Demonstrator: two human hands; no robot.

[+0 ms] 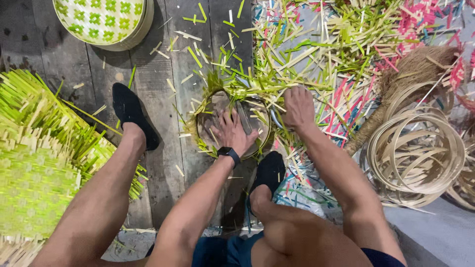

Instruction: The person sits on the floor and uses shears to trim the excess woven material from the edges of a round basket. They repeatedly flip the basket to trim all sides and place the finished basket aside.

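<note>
Left hand (232,132) flat, pressing inside round basket frame (205,106), right hand (298,107) clenched on rim strips (277,86), plank floor (168,163) bare nearby

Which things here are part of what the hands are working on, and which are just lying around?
In hand:
left hand
right hand
round basket
blade

Lying about:
finished basket
woven mat
hoop coils
strip offcuts
</note>
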